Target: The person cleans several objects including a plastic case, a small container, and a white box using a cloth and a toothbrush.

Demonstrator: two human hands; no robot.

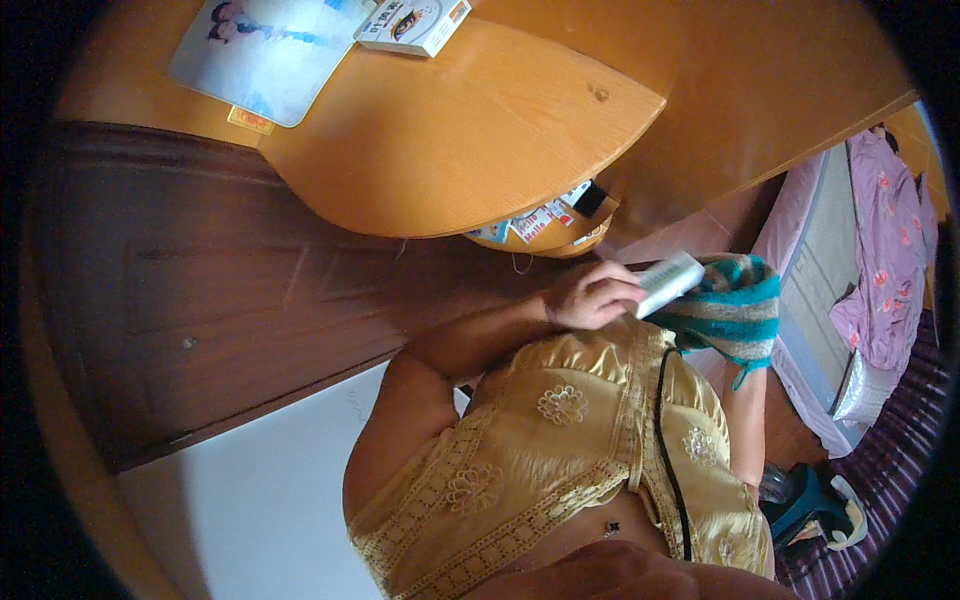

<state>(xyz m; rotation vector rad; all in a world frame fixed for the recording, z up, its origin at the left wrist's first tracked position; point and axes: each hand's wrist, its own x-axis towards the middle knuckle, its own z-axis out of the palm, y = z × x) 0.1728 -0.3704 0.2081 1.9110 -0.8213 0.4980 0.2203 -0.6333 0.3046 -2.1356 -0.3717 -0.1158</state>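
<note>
My left hand (596, 295) grips a small white box-like item (670, 285), blurred, with its fingers over the near end. Right beside it is a fuzzy cloth item (739, 307) with teal and grey stripes and a small loop at its lower edge. This cloth covers the end of my right forearm (748, 405), so my right hand is hidden; whether it is inside or behind the cloth I cannot tell. Both hands are in front of my gold satin top, near the rounded end of a wooden shelf or tabletop (465, 142).
A white printed box (412, 26) and a picture panel (262, 60) lie on the wood. Below its curved edge, a lower shelf (592, 236) holds stickers and a dark item. A dark wooden door (225, 300) stands left. At right are a bed with a pink flowered cover (885, 255) and a teal object (802, 502).
</note>
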